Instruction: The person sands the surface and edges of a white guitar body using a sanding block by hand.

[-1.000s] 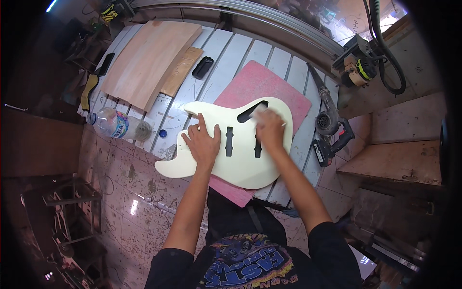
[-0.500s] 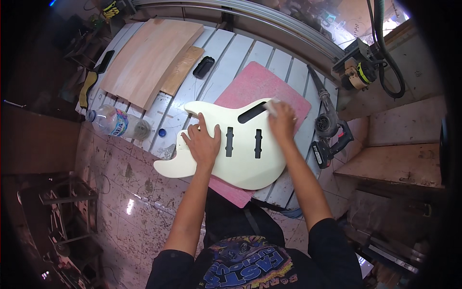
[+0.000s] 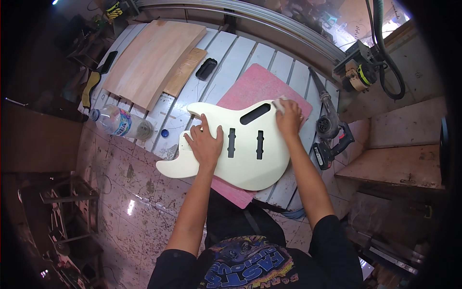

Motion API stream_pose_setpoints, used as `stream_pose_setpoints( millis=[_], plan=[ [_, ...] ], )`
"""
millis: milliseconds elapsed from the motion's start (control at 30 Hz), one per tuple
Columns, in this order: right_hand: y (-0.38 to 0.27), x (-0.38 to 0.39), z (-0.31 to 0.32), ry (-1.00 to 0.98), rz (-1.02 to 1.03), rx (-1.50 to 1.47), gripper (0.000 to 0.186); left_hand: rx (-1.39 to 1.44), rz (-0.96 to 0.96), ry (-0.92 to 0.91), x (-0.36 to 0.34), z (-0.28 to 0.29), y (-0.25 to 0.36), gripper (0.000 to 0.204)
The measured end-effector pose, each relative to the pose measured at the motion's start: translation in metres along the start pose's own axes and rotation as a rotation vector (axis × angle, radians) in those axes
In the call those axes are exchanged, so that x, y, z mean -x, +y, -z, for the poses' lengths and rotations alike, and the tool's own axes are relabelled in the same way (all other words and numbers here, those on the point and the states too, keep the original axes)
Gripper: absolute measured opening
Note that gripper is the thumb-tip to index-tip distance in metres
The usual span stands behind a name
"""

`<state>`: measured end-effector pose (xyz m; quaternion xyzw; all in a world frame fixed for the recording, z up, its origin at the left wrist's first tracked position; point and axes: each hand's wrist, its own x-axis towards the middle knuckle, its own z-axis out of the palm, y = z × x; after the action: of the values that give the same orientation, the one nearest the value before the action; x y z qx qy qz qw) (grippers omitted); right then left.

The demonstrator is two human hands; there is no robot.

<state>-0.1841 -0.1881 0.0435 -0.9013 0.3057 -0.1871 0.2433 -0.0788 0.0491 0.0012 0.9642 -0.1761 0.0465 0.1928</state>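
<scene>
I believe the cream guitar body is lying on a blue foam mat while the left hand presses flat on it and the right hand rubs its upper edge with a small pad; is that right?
Not quite: the mat is pink, not blue, as the head view shows. The rest stands: the cream guitar body lies on it, the left hand presses flat on it, and the right hand holds a small pad at its upper edge.

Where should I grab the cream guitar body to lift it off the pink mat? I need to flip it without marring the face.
Probably by the edges of the cream guitar body, one hand at each narrow waist curve, coming from its sides; left hand and right hand now rest on the flat face.
</scene>
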Motion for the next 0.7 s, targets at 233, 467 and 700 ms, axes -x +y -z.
stream_pose_setpoints(
  millis=[233,467,700],
  plan=[
    [-0.048,0.102,-0.049,-0.132,0.269,0.061,0.049,-0.005,0.016,-0.023,0.0,0.0,-0.001,0.076],
    [0.011,0.011,0.018,0.037,0.017,0.037,0.05,-0.005,0.012,-0.036,0.0,0.003,0.004,0.076],
    [-0.05,0.127,-0.04,-0.125,0.281,0.034,0.051,-0.008,0.016,-0.035,0.001,0.002,0.002,0.075]
  ],
)
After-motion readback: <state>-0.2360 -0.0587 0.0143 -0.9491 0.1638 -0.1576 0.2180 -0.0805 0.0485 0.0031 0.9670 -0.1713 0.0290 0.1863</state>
